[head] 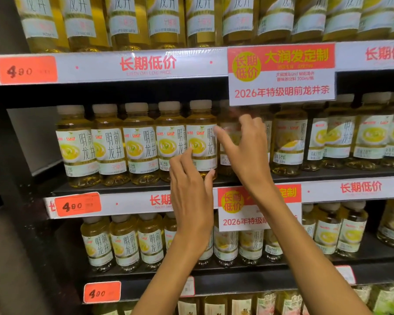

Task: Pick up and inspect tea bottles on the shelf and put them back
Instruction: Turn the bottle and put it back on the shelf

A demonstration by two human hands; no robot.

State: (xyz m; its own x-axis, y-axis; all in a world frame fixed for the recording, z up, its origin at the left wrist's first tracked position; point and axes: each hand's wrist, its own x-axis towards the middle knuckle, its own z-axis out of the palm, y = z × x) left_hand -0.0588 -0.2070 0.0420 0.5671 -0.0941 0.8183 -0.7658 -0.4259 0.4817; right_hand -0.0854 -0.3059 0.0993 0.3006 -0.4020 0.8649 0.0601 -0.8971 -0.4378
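We had both hands up at the middle shelf [127, 189]. Our left hand [191, 189] touched a tea bottle [201, 137] with loose fingers. Our right hand [246, 146] was spread wide beside it. The bottle stood in its row. Nothing was lifted yet, so we think checking remained.

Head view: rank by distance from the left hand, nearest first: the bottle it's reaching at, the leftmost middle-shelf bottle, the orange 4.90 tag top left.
From the left hand:
1. Fifth bottle from the left, middle shelf, at its fingertips.
2. Leftmost middle-shelf bottle, far left of that row.
3. Orange 4.90 tag, on the upper shelf edge, top left.
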